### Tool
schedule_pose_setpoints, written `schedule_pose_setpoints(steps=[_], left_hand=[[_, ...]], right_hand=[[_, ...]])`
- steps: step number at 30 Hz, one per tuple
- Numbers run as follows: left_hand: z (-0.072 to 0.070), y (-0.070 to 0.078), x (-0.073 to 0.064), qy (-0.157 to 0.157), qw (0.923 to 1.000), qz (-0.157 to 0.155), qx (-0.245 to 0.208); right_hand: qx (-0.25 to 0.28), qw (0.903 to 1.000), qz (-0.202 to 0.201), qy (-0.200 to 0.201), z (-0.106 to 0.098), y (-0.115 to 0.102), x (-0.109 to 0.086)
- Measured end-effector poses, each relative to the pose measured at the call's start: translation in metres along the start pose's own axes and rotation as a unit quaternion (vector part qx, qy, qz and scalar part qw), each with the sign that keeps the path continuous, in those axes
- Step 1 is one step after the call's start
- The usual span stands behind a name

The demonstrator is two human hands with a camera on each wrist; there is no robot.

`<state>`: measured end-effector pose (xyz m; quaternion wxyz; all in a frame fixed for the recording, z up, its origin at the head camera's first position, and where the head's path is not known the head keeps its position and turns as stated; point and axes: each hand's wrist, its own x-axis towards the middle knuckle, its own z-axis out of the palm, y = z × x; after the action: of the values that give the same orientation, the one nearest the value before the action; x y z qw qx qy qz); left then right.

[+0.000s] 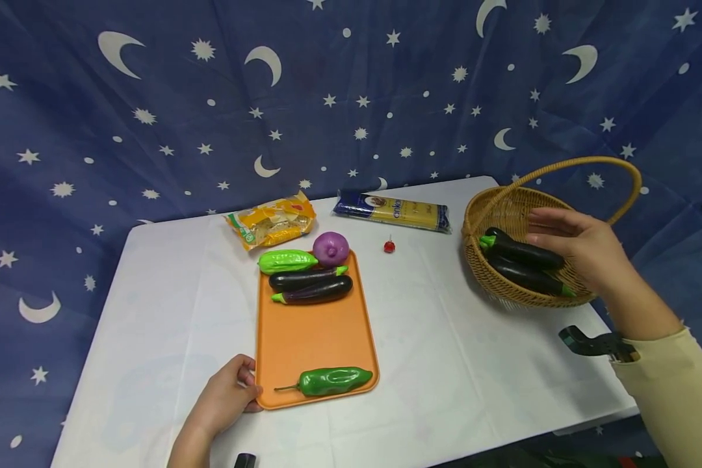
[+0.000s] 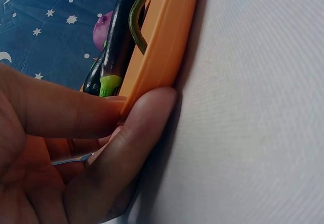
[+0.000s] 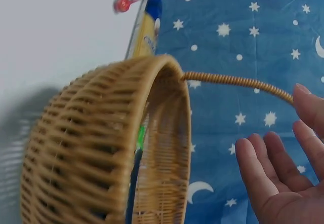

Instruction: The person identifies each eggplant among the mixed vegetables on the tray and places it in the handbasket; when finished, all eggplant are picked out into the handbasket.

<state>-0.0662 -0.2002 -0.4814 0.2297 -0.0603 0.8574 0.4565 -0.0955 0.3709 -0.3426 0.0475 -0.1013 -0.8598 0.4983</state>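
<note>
My left hand [image 1: 225, 393] pinches the lower left corner of an orange tray [image 1: 304, 331] between thumb and finger. On the tray a green pepper [image 1: 335, 381] lies along the near edge. At its far end are two dark eggplants [image 1: 316, 290], a light green ridged vegetable [image 1: 286, 261] and a purple onion [image 1: 330, 249]. My right hand [image 1: 585, 244] is over the wicker basket [image 1: 506, 286], fingers loosely extended and holding nothing. Dark eggplants [image 1: 526, 253] lie inside the basket beside the fingers. In the right wrist view, the basket wall [image 3: 86, 143] hides most of them.
Behind the tray lie a yellow-orange food bag [image 1: 275, 221] and a blue-and-yellow pasta packet [image 1: 392, 211]. A small red lollipop [image 1: 389, 246] sits between tray and basket. The basket's handle [image 1: 597, 160] arches up near my right hand. A starry blue cloth [image 1: 351, 84] hangs behind the white table.
</note>
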Motion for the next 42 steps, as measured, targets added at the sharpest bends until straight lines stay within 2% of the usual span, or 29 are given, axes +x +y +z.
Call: schedule_pose_setpoints(steps=[4,7,9,11,17,23,30,37,42], left_hand=[[0.001,0.0,0.0,0.001,1.0,0.003,-0.002],[0.001,0.0,0.0,0.002,1.0,0.004,-0.003],[0.001,0.0,0.0,0.002,1.0,0.004,-0.001],[0.001,-0.001,0.0,0.001,1.0,0.004,0.001],[0.001,-0.002,0.0,0.002,1.0,0.007,-0.001],[0.0,-0.001,-0.001,0.004,0.9999,0.012,-0.002],[0.0,-0.002,-0.002,0.006,0.9999,0.014,-0.007],[0.0,-0.002,-0.001,0.008,0.9998,0.015,-0.008],[0.0,-0.001,-0.001,0.007,0.9998,0.016,-0.009]], right_hand=[[0.027,0.9994,-0.02,-0.006,0.008,-0.005,0.002],[0.088,0.9953,-0.034,-0.023,0.014,-0.008,0.004],[0.136,0.9892,-0.041,-0.037,0.019,-0.01,0.006],[0.158,0.9853,-0.049,-0.043,0.024,-0.013,0.008],[0.14,0.9865,-0.063,-0.056,0.04,-0.026,0.011],[0.168,0.981,-0.069,-0.069,0.053,-0.039,0.015],[0.151,0.9831,-0.071,-0.075,0.069,-0.048,0.02],[0.117,0.9877,-0.059,-0.086,0.089,-0.056,0.023],[0.117,0.9879,-0.036,-0.096,0.108,-0.062,0.026]])
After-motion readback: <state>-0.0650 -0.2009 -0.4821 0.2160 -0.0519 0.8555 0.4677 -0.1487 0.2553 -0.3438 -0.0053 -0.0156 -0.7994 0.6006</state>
